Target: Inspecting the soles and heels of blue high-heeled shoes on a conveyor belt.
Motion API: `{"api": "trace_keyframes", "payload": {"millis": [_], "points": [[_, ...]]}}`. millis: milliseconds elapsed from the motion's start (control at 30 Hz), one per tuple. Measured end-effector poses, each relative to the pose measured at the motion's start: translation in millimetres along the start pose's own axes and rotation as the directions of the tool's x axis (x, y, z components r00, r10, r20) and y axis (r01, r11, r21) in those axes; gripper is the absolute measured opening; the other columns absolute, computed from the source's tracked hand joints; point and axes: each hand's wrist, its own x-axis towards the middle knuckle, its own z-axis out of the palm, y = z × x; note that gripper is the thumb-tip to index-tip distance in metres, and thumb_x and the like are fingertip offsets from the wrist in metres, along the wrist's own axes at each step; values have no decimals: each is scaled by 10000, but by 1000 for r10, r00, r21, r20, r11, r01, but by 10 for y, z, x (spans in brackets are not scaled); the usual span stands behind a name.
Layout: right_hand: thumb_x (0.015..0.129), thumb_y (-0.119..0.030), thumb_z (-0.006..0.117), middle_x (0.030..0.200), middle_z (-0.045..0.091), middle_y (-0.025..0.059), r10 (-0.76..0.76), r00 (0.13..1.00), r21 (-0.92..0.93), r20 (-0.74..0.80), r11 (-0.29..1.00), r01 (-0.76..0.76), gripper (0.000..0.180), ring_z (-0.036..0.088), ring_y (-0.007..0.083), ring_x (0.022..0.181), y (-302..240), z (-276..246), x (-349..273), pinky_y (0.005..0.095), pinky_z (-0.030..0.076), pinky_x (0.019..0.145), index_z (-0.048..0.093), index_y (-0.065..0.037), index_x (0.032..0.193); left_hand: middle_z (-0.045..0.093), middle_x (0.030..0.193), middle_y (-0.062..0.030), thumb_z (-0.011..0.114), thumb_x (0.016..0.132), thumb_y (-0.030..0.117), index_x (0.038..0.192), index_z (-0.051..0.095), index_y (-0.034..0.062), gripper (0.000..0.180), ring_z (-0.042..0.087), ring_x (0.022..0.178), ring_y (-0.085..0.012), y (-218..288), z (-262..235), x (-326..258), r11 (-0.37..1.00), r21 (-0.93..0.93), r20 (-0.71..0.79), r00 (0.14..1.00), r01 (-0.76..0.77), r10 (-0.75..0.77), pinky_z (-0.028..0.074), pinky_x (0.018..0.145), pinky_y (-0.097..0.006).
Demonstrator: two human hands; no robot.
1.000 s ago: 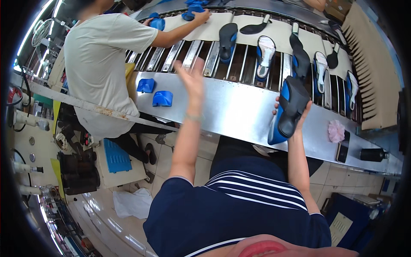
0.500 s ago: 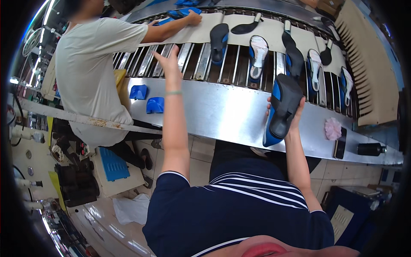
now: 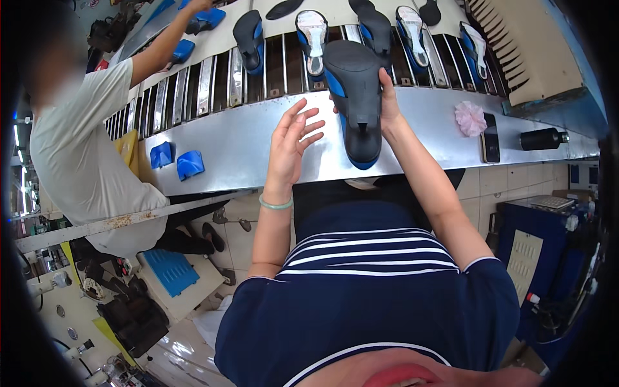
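Note:
My right hand (image 3: 389, 106) is wrapped round the side of a shoe (image 3: 353, 97) with a black sole and heel and blue sides. The shoe is held sole up over the metal ledge, toe away from me, heel towards me. Left of it, apart from the shoe, my left hand (image 3: 287, 155) is raised with fingers spread and nothing in it. Beyond lie more shoes on the slatted conveyor: a black-soled one (image 3: 248, 40), another black-soled one (image 3: 375, 29), and pale-bottomed ones (image 3: 313, 37) with blue edges.
The metal ledge (image 3: 238, 145) bears two blue plastic pieces (image 3: 189, 165), a pink scrunchie (image 3: 471, 119), a phone (image 3: 491, 138) and a black bottle (image 3: 543, 138). A co-worker (image 3: 90, 142) reaches over the conveyor (image 3: 203, 84) at left. A fringed panel (image 3: 535, 48) stands at right.
My left hand has drawn back from the conveyor towards the shoe. The shoe, still in my right hand, has turned more upright with its sole facing me. The whole view has shifted.

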Motion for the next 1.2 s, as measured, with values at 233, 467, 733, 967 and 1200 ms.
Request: {"api": "trace_keyframes", "payload": {"millis": [233, 467, 733, 967, 1200], "points": [[697, -852, 557, 1206, 603, 258, 70, 965, 40, 252, 996, -83, 1138, 652, 364, 1007, 31, -50, 79, 480, 548, 815, 420, 9, 1428, 497, 1381, -175, 559, 994, 226, 1461, 411, 39, 525, 493, 1284, -305, -75, 223, -253, 988, 151, 32, 999, 0, -5, 431, 1048, -418], [759, -827, 545, 1105, 590, 205, 24, 845, 407, 535, 868, -283, 1150, 618, 274, 866, 254, 149, 42, 394, 509, 774, 259, 15, 1487, 368, 1506, -141, 596, 974, 176, 1489, 391, 83, 562, 306, 1418, -349, -246, 270, -291, 939, 312, 24, 989, -144, 143, 302, 1130, -473], [758, -817, 560, 1104, 583, 177, 46, 811, 378, 584, 868, -321, 1124, 607, 266, 889, 301, 104, 188, 384, 505, 761, 282, -4, 1482, 381, 1521, -171, 588, 982, 200, 1479, 397, 50, 553, 363, 1386, -368, -119, 183, -295, 960, 252, -54, 989, -119, 137, 335, 1115, -457], [731, -835, 567, 1108, 596, 179, 105, 838, 356, 536, 872, -337, 1157, 599, 255, 891, 383, 89, 233, 372, 495, 763, 279, -6, 1485, 399, 1499, -181, 596, 979, 200, 1472, 408, 45, 549, 384, 1375, -352, -60, 121, -289, 955, 263, -72, 985, -133, 157, 363, 1098, -435], [773, -881, 408, 1146, 593, 214, 96, 840, 379, 535, 861, -340, 1150, 643, 290, 938, 369, 50, 265, 389, 552, 805, 341, 40, 1457, 416, 1481, -180, 605, 975, 179, 1467, 418, 53, 542, 396, 1365, -341, -86, 173, -255, 935, 301, -78, 972, -188, 220, 377, 1089, -439]]}}
